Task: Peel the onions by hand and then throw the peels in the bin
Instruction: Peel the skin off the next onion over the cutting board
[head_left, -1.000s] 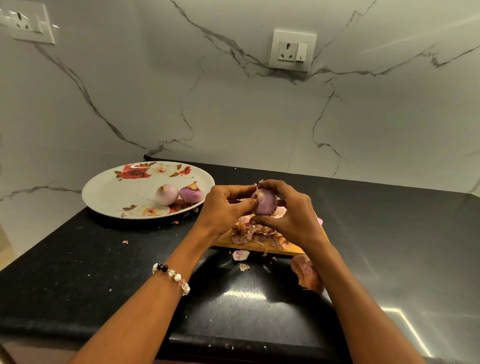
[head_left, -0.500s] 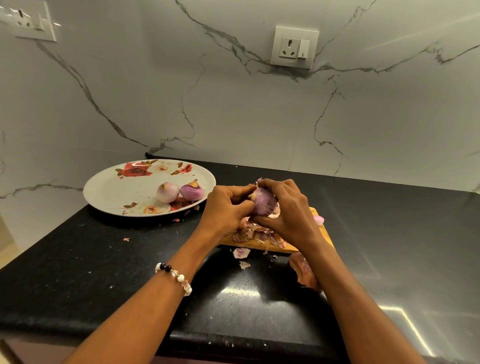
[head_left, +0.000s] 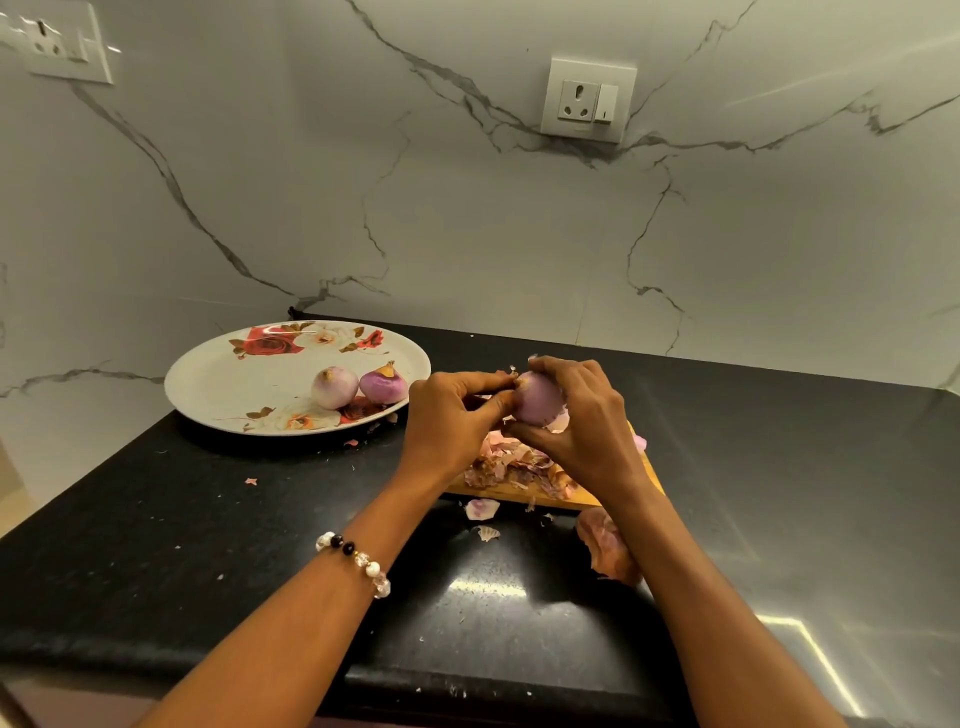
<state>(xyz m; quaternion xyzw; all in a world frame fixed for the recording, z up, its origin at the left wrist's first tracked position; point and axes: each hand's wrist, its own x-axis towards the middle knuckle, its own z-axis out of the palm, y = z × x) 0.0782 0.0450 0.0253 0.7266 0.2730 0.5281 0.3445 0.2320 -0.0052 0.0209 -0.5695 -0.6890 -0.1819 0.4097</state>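
A purple onion (head_left: 537, 400) is held above a wooden cutting board (head_left: 558, 498). My right hand (head_left: 582, 426) grips it from the right, fingers over the top and thumb beneath. My left hand (head_left: 449, 421) pinches at its left end with thumb and fingertips. A heap of dry peels (head_left: 511, 465) lies on the board under the hands. Two more onions, one pale (head_left: 334, 387) and one purple (head_left: 383, 385), sit on a floral plate (head_left: 234, 384) to the left. No bin is in view.
Loose peel pieces (head_left: 482, 509) and a larger peel (head_left: 605, 543) lie on the black counter (head_left: 208, 545) in front of the board. Small flakes are scattered near the plate. A marble wall with two sockets (head_left: 587, 101) stands behind. The counter's front edge runs just below my forearms.
Both hands stay on the onion above the board. The onion has been turned slightly in the fingers, and my left fingertips have shifted at its left end.
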